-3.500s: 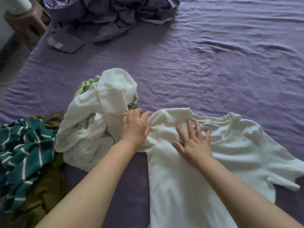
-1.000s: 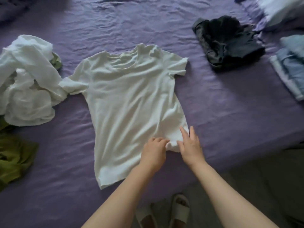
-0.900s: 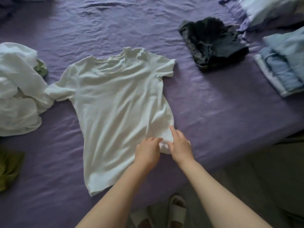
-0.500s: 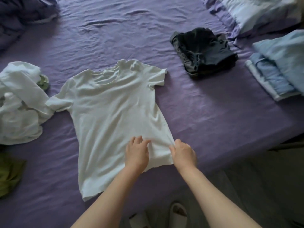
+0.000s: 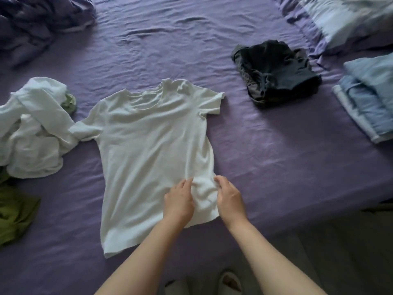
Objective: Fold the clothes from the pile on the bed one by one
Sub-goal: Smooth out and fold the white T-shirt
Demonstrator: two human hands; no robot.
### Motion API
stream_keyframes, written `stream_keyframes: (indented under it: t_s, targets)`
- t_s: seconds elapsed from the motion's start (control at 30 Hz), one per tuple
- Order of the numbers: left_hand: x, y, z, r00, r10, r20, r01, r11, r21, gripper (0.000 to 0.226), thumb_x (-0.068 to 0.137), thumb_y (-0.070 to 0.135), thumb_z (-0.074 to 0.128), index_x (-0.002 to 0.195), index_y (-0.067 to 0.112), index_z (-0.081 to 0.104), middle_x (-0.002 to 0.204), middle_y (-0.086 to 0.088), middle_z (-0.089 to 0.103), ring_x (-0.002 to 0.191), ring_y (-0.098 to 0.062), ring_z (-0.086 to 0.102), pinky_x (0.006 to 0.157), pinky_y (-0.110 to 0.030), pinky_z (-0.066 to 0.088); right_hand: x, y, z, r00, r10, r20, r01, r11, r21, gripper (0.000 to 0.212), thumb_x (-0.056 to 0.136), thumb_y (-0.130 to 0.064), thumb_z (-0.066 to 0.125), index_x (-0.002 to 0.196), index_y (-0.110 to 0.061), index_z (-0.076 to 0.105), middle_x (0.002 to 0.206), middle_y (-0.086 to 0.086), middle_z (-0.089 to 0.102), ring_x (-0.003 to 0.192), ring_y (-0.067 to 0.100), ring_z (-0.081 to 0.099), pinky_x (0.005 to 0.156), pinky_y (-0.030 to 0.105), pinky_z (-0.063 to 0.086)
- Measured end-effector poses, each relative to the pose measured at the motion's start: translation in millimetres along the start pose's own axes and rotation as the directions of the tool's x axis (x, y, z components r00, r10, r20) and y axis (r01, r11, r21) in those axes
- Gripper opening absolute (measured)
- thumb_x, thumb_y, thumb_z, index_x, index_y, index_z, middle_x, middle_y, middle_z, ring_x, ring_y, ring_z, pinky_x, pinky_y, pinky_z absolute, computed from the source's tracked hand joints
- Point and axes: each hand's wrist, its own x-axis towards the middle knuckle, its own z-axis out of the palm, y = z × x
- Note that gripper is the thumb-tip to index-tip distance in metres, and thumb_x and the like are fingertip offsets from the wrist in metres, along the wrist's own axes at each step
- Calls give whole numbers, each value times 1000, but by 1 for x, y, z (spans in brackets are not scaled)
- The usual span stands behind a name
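Both hands gather the lower right hem of a white T-shirt point(image 5: 153, 145) spread flat on a purple bed point(image 5: 265, 158).

The left hand point(image 5: 178, 201) and right hand point(image 5: 230, 199) sit close together, fingers curled and pinching a bunched fold of the shirt's hem between them. The shirt lies with its collar pointing away from the person, near the bed's front edge. The sheet is wrinkled. To the left lies a crumpled white garment point(image 5: 36, 128) touching the shirt's sleeve, with an olive green cloth point(image 5: 14, 216) nearer the edge. A dark folded garment point(image 5: 276, 73) lies further back on the right, and folded light blue clothes point(image 5: 365, 103) are by the right edge. A rumpled purple blanket point(image 5: 36, 20) fills the far left corner. A grey floor point(image 5: 329, 252) and pale slippers point(image 5: 229, 282) show below the bed.
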Motion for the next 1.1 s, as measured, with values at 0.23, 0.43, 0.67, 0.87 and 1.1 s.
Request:
stream_keyframes:
  t_s: [0.23,0.43,0.67,0.87,1.1]
  targets:
    - [-1,-5,1,999,22,39,-18,996,-93,34,94,19,44,126,25,56,130,1,51,120,-23,44,95,-31,40,8,-6,-5,997,78,6,-78,997,-6,36,90,-2,38,120,-15,53,118,7,59,101,25,54,78,31,41]
    - [-26,12,3,996,88,-9,-79,835,-545,54,71,44,55,120,21,64,112,2,61,108,-14,55,88,-18,38,13,-13,-7,998,53,-41,-43,977,211,23,92,-5,50,112,-9,60,105,7,65,98,24,59,71,18,33]
    - [-25,19,5,988,58,-140,-107,920,-377,37,80,26,69,112,16,55,109,0,61,101,-19,57,83,-30,42,24,-15,-24,967,253,12,-242,908,342,11,87,-22,62,92,-17,54,74,-4,58,80,21,58,68,27,37]
    - [-8,7,-26,997,18,-69,-59,763,-643,11,87,10,64,94,16,69,80,2,65,75,-10,56,65,-15,39,34,-17,-29,890,449,79,-402,693,598,8,86,-15,61,92,-16,56,93,6,62,75,18,57,64,32,49]
    - [-9,12,-46,994,-76,78,105,484,-869,1,90,12,63,90,13,63,79,-3,64,64,-7,57,56,-14,45,22,-28,-33,901,135,412,-422,493,761,56,84,-22,70,128,-25,35,122,9,60,100,20,65,75,32,58]
